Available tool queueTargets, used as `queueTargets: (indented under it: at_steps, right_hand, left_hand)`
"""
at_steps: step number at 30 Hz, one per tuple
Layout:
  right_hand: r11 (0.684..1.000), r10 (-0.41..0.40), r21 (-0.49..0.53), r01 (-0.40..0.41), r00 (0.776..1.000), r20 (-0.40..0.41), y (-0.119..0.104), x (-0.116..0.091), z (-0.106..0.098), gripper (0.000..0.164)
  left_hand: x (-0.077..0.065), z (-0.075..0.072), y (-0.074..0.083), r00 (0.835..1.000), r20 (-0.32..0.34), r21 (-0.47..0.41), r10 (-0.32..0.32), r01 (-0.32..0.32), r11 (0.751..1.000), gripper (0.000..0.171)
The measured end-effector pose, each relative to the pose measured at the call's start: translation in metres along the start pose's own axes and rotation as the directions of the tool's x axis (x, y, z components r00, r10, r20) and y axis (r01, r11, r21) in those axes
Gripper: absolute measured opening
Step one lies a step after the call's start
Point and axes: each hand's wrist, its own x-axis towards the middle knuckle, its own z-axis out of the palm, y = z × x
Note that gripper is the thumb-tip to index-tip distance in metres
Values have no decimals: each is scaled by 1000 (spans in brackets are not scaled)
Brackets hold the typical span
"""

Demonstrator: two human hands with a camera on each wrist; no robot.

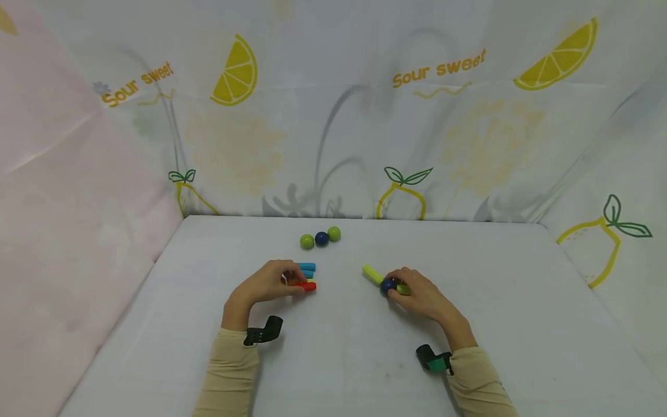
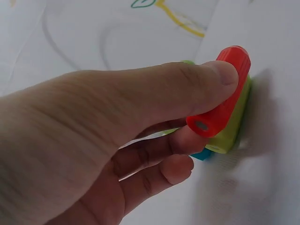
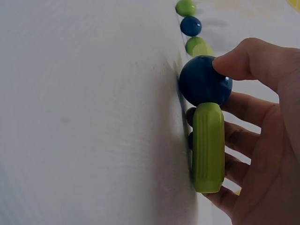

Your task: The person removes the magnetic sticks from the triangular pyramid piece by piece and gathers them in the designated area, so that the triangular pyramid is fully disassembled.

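Observation:
My left hand (image 1: 273, 281) pinches a red ridged rod (image 2: 224, 107), with a grey disc in its end, between thumb and fingers. Beside and under it lies a yellow-green rod (image 2: 229, 136), and two blue rods (image 1: 308, 267) lie just behind. My right hand (image 1: 421, 295) holds a dark blue ball (image 3: 204, 82), the thumb on its top side. A yellow-green rod (image 3: 208, 150) abuts this ball, running along the fingers. Another yellow-green rod (image 1: 372, 274) extends from the ball's far left side in the head view.
Farther back on the white table (image 1: 339, 359) stand three balls in a row: a green ball (image 1: 307, 241), a dark blue ball (image 1: 322, 238) and another green ball (image 1: 334, 233). A lemon-printed cloth (image 1: 323, 116) hangs behind the table's back edge.

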Motion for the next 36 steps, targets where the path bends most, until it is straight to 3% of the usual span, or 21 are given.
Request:
queueTargets:
  at_steps: [14, 17, 22, 27, 31, 36]
  right_hand:
    - [999, -45, 32, 43, 997, 61, 3, -1, -4, 27]
    - [998, -41, 41, 39, 997, 67, 2, -2, -5, 27]
    - [997, -43, 60, 39, 997, 69, 2, -3, -6, 27]
    - [997, -62, 55, 58, 995, 82, 3, -2, -6, 28]
    - [995, -80, 73, 73, 991, 107, 3, -2, -5, 30]
    - [992, -103, 92, 91, 986, 130, 0, -2, -5, 30]
  left_hand:
    - [2, 5, -10, 999, -4, -6, -37, 37, 999, 16]
    - [3, 6, -9, 1000, -12, -1, -14, 14, 1000, 18]
    - [12, 12, 0, 994, -72, 12, 79, -78, 997, 19]
    - [29, 33, 25, 979, -109, 69, 173, -166, 984, 14]
    - [45, 61, 44, 961, -84, 175, 262, -245, 954, 25]
    - [56, 87, 59, 959, -44, 292, 281, -257, 921, 32]
